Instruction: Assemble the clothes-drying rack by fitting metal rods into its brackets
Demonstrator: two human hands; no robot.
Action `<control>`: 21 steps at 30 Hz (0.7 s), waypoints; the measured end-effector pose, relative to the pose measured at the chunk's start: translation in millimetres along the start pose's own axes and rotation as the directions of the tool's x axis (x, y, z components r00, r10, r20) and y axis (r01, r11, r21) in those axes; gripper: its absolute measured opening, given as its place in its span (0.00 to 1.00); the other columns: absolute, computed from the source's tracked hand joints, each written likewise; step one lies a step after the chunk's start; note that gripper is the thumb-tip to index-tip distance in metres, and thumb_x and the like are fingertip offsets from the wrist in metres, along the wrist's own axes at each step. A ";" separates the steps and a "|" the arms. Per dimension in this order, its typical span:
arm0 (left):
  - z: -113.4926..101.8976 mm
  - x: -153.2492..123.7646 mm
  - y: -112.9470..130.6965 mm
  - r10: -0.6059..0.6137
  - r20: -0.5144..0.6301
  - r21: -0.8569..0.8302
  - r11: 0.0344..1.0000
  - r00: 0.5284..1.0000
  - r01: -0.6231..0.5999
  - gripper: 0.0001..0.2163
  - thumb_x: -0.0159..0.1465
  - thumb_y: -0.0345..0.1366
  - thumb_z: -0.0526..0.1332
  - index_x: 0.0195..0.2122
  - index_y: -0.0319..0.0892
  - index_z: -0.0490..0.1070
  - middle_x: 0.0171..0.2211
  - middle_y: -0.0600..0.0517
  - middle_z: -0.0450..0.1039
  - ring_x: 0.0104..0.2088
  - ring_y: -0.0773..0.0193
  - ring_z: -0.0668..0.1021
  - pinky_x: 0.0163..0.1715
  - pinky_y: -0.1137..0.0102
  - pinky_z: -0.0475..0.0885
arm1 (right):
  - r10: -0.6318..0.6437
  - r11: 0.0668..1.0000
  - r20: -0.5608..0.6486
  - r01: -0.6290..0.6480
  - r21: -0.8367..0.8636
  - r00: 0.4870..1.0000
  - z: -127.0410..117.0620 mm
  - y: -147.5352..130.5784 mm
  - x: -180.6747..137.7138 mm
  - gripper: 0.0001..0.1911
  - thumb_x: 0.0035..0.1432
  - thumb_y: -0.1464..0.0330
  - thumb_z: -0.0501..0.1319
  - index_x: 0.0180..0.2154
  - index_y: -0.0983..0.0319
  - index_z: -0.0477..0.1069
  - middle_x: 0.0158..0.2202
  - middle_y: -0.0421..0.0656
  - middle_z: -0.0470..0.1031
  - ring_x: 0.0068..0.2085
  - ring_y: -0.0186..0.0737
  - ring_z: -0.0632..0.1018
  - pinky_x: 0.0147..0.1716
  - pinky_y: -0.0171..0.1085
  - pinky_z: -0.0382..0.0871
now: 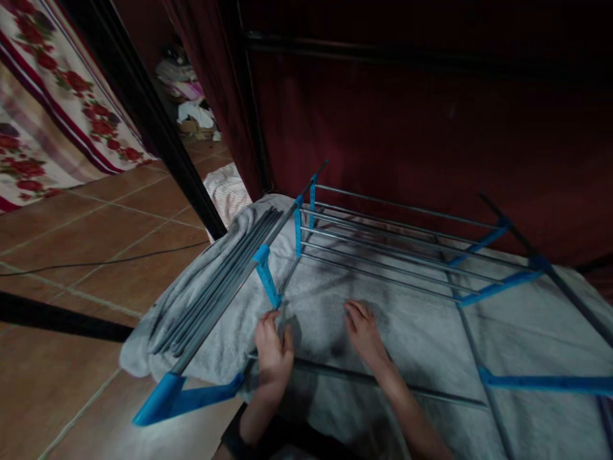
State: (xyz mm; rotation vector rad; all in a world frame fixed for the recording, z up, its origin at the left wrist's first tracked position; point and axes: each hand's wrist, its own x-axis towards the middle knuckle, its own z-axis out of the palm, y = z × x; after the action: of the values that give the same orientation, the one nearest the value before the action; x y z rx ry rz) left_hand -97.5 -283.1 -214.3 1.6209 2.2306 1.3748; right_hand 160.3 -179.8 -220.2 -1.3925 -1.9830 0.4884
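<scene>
A folding clothes drying rack [373, 225] of grey metal tubes and blue plastic brackets stands over a grey blanket in front of me. My left hand [272, 348] is close to the lower end of a blue bracket [268, 275], at the left side tube. Its thumb stands apart from the fingers, and the hand hides part of the tube; contact is unclear. My right hand [364, 329] hovers over the blanket inside the frame, fingers loosely bent and apart, holding nothing. Several loose grey rods [215, 284] lie in a bundle left of the frame.
The grey blanket [325, 319] covers the surface under the rack. Black metal posts [158, 128] rise at the left, and a dark red curtain [383, 140] hangs behind. A cable [105, 262] crosses the tiled floor [96, 236]. A floral cloth [71, 96] hangs at far left.
</scene>
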 end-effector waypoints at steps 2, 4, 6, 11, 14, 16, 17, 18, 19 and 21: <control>-6.8 -17.6 4.2 0.203 0.212 -0.078 0.979 0.956 -0.190 0.14 0.85 0.40 0.57 0.60 0.48 0.83 0.53 0.41 0.88 0.57 0.46 0.90 0.62 0.49 0.89 | -0.046 0.999 -0.084 0.045 -0.007 0.995 -18.1 24.8 -47.4 0.22 0.80 0.67 0.55 0.59 0.51 0.88 0.59 0.50 0.90 0.58 0.54 0.90 0.62 0.57 0.88; -12.4 -33.2 9.0 0.382 0.420 -0.145 0.924 0.823 -0.355 0.15 0.85 0.39 0.59 0.61 0.50 0.86 0.55 0.44 0.90 0.58 0.48 0.90 0.63 0.52 0.89 | -0.029 0.998 -0.114 0.021 -0.065 0.993 -36.7 42.5 -90.2 0.21 0.82 0.66 0.56 0.60 0.51 0.88 0.60 0.50 0.90 0.59 0.54 0.90 0.61 0.56 0.89; -16.5 -45.8 13.3 0.478 0.563 -0.172 0.865 0.674 -0.471 0.16 0.82 0.38 0.65 0.67 0.51 0.85 0.60 0.44 0.89 0.62 0.47 0.89 0.68 0.50 0.86 | -0.023 0.992 -0.125 0.007 -0.129 0.992 -52.6 53.1 -126.2 0.20 0.84 0.64 0.57 0.61 0.51 0.88 0.61 0.50 0.90 0.59 0.56 0.90 0.61 0.57 0.89; -19.5 -52.9 24.3 0.430 0.744 -0.132 0.845 0.512 -0.518 0.24 0.74 0.24 0.65 0.67 0.48 0.87 0.63 0.42 0.89 0.65 0.43 0.88 0.74 0.48 0.81 | -0.097 0.971 -0.095 0.073 -0.229 0.991 -69.9 63.9 -182.6 0.20 0.85 0.60 0.58 0.62 0.51 0.88 0.63 0.50 0.90 0.62 0.57 0.89 0.62 0.58 0.89; -19.6 -40.5 28.0 0.376 0.766 -0.126 0.883 0.521 -0.451 0.31 0.70 0.18 0.55 0.65 0.47 0.88 0.62 0.42 0.91 0.64 0.44 0.89 0.73 0.50 0.80 | -0.128 0.954 -0.072 0.103 -0.281 0.989 -69.9 66.5 -194.3 0.19 0.84 0.61 0.61 0.65 0.49 0.86 0.65 0.48 0.89 0.64 0.57 0.89 0.67 0.59 0.86; -19.2 -29.6 24.5 0.376 0.745 -0.142 0.897 0.551 -0.419 0.31 0.69 0.19 0.54 0.63 0.48 0.89 0.59 0.42 0.92 0.61 0.42 0.90 0.71 0.50 0.81 | -0.141 0.943 -0.078 0.110 -0.313 0.987 -69.9 66.0 -193.2 0.20 0.84 0.65 0.59 0.65 0.50 0.87 0.64 0.47 0.90 0.63 0.54 0.89 0.68 0.57 0.85; -18.1 -24.1 20.4 0.389 0.725 -0.154 0.896 0.568 -0.416 0.29 0.69 0.21 0.56 0.61 0.49 0.90 0.56 0.42 0.93 0.59 0.40 0.91 0.69 0.50 0.81 | -0.143 0.939 -0.093 0.105 -0.328 0.985 -70.5 65.2 -190.4 0.21 0.84 0.67 0.57 0.64 0.50 0.87 0.62 0.46 0.91 0.61 0.52 0.89 0.69 0.56 0.84; -16.1 -18.7 14.8 0.407 0.699 -0.164 0.891 0.588 -0.423 0.27 0.70 0.23 0.56 0.58 0.50 0.91 0.54 0.43 0.93 0.56 0.40 0.91 0.66 0.51 0.82 | -0.135 0.935 -0.111 0.090 -0.343 0.985 -71.8 64.3 -186.4 0.23 0.84 0.69 0.54 0.63 0.50 0.87 0.60 0.46 0.91 0.61 0.49 0.89 0.69 0.55 0.83; -12.8 -13.6 8.0 0.432 0.669 -0.171 0.881 0.604 -0.441 0.26 0.72 0.25 0.56 0.57 0.52 0.91 0.52 0.44 0.93 0.54 0.42 0.92 0.64 0.52 0.83 | -0.129 0.931 -0.135 0.073 -0.358 0.982 -73.8 63.5 -181.4 0.24 0.84 0.70 0.53 0.63 0.50 0.87 0.59 0.45 0.91 0.60 0.47 0.89 0.70 0.54 0.82; -3.8 -4.3 -6.6 0.494 0.599 -0.174 0.849 0.630 -0.499 0.23 0.76 0.29 0.55 0.54 0.53 0.90 0.50 0.46 0.94 0.51 0.44 0.92 0.60 0.53 0.83 | -0.108 0.927 -0.164 0.040 -0.374 0.980 -79.2 62.6 -171.0 0.25 0.84 0.71 0.53 0.63 0.49 0.86 0.57 0.43 0.91 0.60 0.46 0.88 0.73 0.55 0.80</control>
State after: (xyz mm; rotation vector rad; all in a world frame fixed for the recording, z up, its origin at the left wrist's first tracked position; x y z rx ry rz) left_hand -102.4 -289.2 -218.3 2.3702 1.4448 0.6759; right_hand 295.5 -321.1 -254.4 -1.5151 -2.0345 -0.0556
